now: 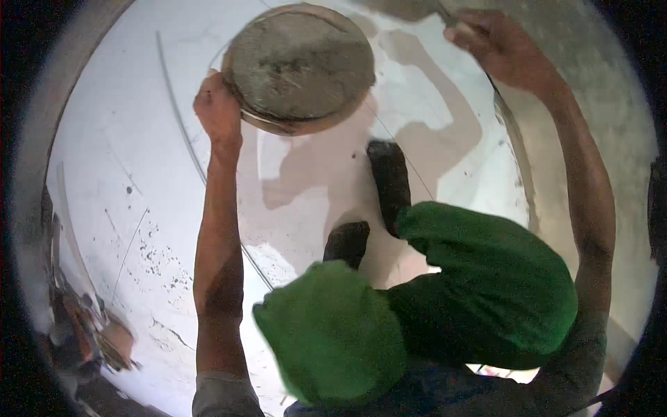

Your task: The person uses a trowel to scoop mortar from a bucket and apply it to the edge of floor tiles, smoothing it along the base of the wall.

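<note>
My left hand (217,111) grips the left rim of a round, shallow pan (299,66) filled with wet grey mortar, held at the top middle of the view. At the top right my right hand (493,45) is closed on the handle of a trowel (410,8), whose blade is partly cut off by the upper edge and slightly blurred, close to the grey plastered wall (583,83).
Below are white floor tiles (125,229), bent by the lens, with dark specks and shadows of me. My green-clad knees (326,326) and dark feet (385,174) are in the middle. Assorted tools or debris (111,340) lie at lower left. Grey wall borders the right side.
</note>
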`<state>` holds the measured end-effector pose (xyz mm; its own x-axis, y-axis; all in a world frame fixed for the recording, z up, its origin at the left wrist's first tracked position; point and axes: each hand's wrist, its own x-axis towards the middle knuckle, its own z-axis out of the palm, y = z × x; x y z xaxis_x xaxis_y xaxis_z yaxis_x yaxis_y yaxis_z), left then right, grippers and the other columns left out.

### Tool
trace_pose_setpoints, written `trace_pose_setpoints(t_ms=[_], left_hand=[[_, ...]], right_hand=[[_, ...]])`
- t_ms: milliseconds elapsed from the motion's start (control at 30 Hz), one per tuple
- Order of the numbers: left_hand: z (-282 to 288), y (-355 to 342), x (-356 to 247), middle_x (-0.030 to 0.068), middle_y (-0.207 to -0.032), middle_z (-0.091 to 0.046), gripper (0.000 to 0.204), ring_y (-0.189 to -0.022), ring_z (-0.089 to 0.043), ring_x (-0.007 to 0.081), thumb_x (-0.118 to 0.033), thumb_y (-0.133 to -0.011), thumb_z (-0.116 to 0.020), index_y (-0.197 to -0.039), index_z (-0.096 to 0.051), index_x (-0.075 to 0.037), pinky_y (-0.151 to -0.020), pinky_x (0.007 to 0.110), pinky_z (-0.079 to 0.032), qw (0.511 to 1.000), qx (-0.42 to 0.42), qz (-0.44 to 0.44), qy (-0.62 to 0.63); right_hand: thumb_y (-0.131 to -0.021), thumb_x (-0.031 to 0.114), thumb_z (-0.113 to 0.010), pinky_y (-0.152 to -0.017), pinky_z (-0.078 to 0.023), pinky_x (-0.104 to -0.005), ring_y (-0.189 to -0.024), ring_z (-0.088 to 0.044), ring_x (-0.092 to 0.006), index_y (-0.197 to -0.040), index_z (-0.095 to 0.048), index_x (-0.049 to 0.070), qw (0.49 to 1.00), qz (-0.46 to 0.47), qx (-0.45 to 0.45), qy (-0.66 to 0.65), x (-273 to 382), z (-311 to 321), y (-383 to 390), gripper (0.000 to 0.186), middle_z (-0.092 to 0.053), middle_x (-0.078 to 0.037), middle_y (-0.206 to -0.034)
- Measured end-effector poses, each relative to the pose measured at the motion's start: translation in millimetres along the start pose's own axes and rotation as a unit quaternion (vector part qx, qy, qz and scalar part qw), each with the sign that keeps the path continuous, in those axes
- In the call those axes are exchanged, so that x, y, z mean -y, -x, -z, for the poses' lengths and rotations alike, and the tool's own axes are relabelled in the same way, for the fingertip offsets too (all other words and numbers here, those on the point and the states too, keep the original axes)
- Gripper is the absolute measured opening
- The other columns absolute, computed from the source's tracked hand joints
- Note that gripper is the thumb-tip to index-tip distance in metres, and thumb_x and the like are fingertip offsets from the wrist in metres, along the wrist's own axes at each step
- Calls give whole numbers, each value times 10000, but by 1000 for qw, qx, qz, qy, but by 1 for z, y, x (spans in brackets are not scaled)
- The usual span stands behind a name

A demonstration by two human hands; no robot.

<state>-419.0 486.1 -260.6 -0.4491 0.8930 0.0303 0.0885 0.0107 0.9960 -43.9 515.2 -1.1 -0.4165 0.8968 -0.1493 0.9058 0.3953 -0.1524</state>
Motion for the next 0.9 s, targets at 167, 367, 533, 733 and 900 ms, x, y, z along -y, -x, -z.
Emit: trace_pose_setpoints(t_ms=[167,367,533,733,900], left_hand=[[21,13,-36,-6,-824,-537,415,-763,-475,112,-407,-1072,-492,-1023,-651,-27,-691,311,-433,989,135,61,20],[68,18,-50,25,-893,-631,502,-793,-553,113,-482,-1069,-485,-1209,-677,-40,-735,296,-475,959,235,114,-112],[125,56,-62,52,-896,-657,536,-838,-617,140,-499,-1053,-517,-1255,-672,-28,-825,311,-517,958,173,112,-197],[138,159,-107,55,-912,-690,485,-872,-637,143,-422,-1026,-588,-1271,-661,-10,-908,320,-506,938,123,304,-109],[71,166,-96,73,-1026,-700,454,-960,-640,167,-290,-1062,-574,-1381,-566,32,-908,326,-518,839,416,344,-72]], right_hand=[[-1001,260,-588,-801,-537,-493,-834,-662,-345,-979,-665,-11,982,99,32,156,20,-20,-34,282,-663,-197,-873],[-968,247,-599,-730,-532,-495,-738,-661,-341,-787,-623,-49,951,292,78,58,40,-79,-94,348,-624,-208,-727],[-1019,386,-554,-518,-456,-386,-516,-518,-167,-714,-542,-40,935,70,319,-140,49,-102,-112,524,-490,-72,-565],[-1030,421,-526,-564,-467,-416,-544,-535,-215,-761,-589,-14,916,125,281,-258,-9,-73,-103,515,-517,-110,-593],[-1041,349,-550,-599,-460,-389,-599,-535,-167,-818,-591,-45,898,218,174,-340,-32,-117,-118,455,-491,-118,-618]])
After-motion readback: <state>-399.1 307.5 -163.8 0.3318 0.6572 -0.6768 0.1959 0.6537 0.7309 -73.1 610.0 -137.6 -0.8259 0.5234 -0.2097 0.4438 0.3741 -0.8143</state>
